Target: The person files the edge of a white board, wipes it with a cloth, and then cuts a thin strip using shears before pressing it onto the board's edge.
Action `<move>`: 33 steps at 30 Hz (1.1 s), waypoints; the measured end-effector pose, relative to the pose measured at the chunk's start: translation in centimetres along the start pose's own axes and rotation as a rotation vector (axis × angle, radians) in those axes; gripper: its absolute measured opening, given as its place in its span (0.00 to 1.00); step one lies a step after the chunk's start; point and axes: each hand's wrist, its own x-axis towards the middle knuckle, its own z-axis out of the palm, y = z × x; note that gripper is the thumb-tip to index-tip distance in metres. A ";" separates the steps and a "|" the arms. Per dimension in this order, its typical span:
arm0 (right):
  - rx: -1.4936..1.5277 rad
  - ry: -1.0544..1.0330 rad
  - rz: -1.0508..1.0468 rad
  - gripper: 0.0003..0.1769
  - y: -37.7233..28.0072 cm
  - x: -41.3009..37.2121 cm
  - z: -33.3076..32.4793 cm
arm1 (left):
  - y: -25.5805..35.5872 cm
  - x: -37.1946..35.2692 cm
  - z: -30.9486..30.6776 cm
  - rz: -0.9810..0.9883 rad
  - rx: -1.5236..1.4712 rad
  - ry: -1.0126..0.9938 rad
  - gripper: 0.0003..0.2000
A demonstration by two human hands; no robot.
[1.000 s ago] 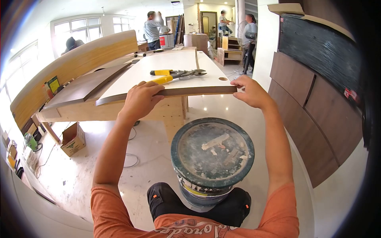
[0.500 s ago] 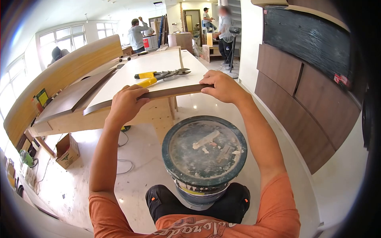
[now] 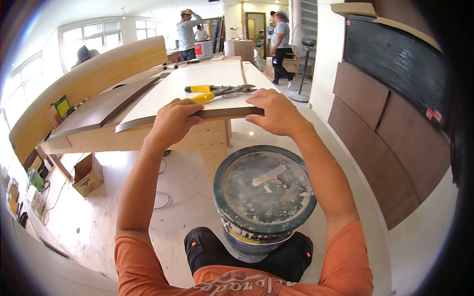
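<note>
A white panel (image 3: 197, 79) with a dark brown front edge (image 3: 227, 113) lies on the wooden workbench (image 3: 163, 142). My left hand (image 3: 177, 120) grips that edge, fingers over the top and thumb against the front. Farther right, my right hand (image 3: 279, 112) pinches the same edge near the panel's corner, thumb below the fingers. A short stretch of edge shows between the two thumbs. Just behind my hands rests a pair of snips (image 3: 222, 92) with yellow handles, jaws pointing right.
A lidded bucket (image 3: 265, 190) crusted with dried material stands between my knees. A curved wooden piece (image 3: 89, 91) and brown boards (image 3: 106, 106) lie at left. A cardboard box (image 3: 88, 175) and cable are on the floor. Several people and a fan (image 3: 305, 64) are farther back.
The view has swung slightly left. My hands are closer together along the panel edge. Behind, one person has a hand raised to the head and another has turned and stepped.
</note>
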 end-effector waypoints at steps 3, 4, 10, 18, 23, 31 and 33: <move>0.026 0.029 -0.072 0.24 -1.5 1.9 2.3 | -0.5 -0.4 -0.5 0.022 -0.016 -0.012 0.17; 0.052 0.003 -0.057 0.24 -2.3 2.3 2.7 | -0.8 -0.7 -0.8 0.009 -0.008 -0.012 0.17; 0.045 0.000 -0.143 0.22 -4.0 4.7 5.0 | -4.4 -3.5 -3.1 -0.026 0.002 -0.020 0.15; 0.046 -0.046 -0.117 0.18 -6.2 6.7 6.3 | -9.2 -7.1 -6.8 -0.146 0.011 -0.068 0.16; 0.000 -0.067 -0.098 0.15 -6.4 6.8 6.0 | -11.9 -9.1 -8.6 -0.157 0.079 -0.045 0.16; -0.007 -0.053 -0.094 0.15 -7.1 7.2 6.3 | -16.2 -12.2 -10.3 -0.335 -0.017 -0.024 0.17; 0.011 -0.016 -0.126 0.15 -7.6 7.6 6.7 | -16.7 -12.6 -10.2 -0.376 -0.092 -0.009 0.16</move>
